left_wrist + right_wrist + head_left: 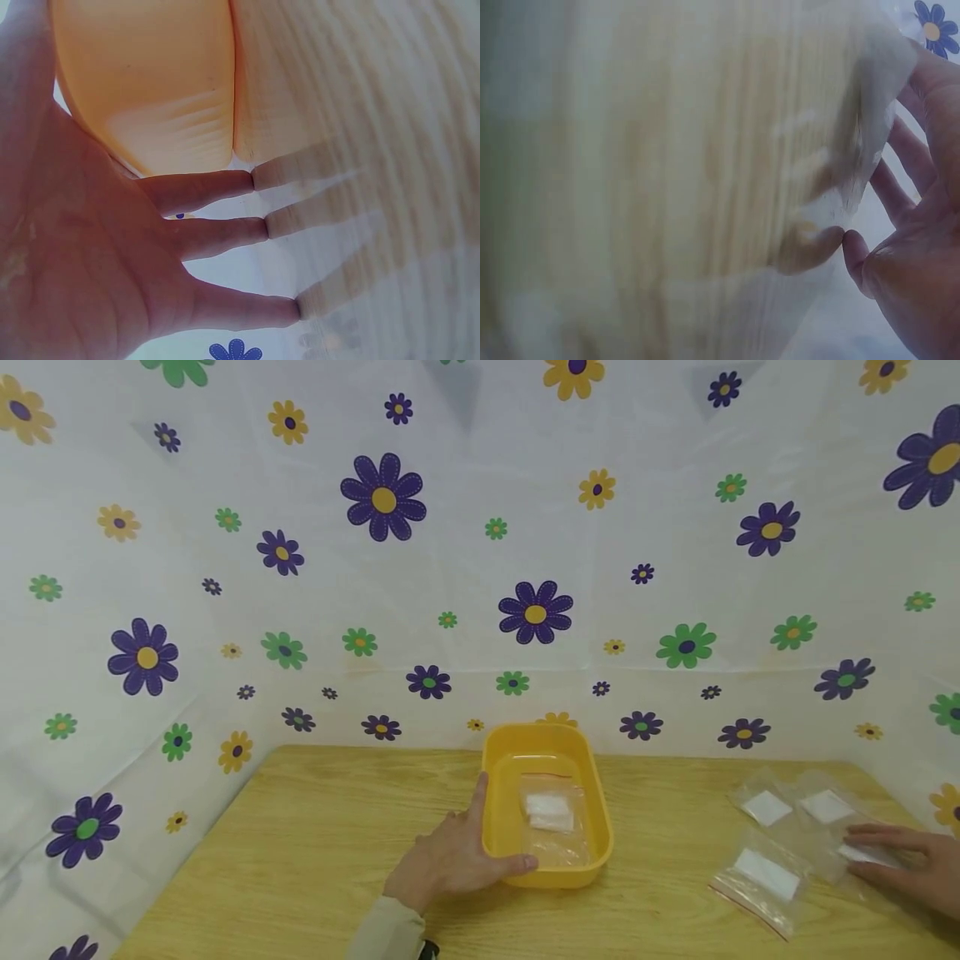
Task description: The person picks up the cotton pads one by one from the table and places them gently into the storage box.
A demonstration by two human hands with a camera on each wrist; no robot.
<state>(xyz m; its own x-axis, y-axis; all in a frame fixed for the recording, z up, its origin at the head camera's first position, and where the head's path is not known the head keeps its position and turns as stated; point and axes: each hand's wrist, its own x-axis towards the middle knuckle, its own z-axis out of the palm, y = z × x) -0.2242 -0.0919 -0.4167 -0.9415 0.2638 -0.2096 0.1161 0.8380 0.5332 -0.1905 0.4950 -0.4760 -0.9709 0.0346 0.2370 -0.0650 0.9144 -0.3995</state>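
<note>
A yellow plastic tray point(495, 843) stands on the table with a clear zip bag point(555, 852) holding white packets inside it. My left hand point(453, 856) rests against the tray's near left corner, its thumb over the rim and the index finger along the left wall. In the left wrist view, the other fingers point(225, 229) are straight, their tips on the tabletop. At the far right, my right hand point(922, 864) grips a clear zip bag point(866, 856) with a white packet between fingers and thumb. In the right wrist view, the bag's clear film point(885, 82) lies against the fingers.
Beside the right hand lie more clear bags with white contents: a red-striped zip bag point(765, 877), another bag point(767, 808) behind it and one more point(825, 806). A flowered white cloth point(465, 568) hangs behind the wooden table point(337, 827) and along its sides.
</note>
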